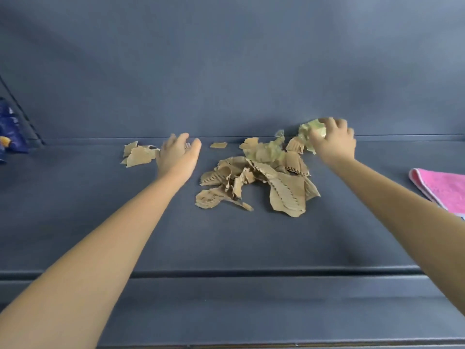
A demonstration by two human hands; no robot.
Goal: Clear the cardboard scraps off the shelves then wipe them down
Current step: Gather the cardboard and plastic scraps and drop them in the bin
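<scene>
A heap of torn brown cardboard scraps lies in the middle of the dark grey shelf. A smaller cluster of scraps sits to the left, and one small piece lies near the back wall. My left hand reaches between the small cluster and the heap, fingers relaxed, holding nothing. My right hand curls its fingers round a crumpled yellowish scrap at the back right of the heap.
A pink cloth lies on the shelf at the right edge. A blue packet stands at the far left beside a wire divider. The shelf's front lip runs across below the forearms.
</scene>
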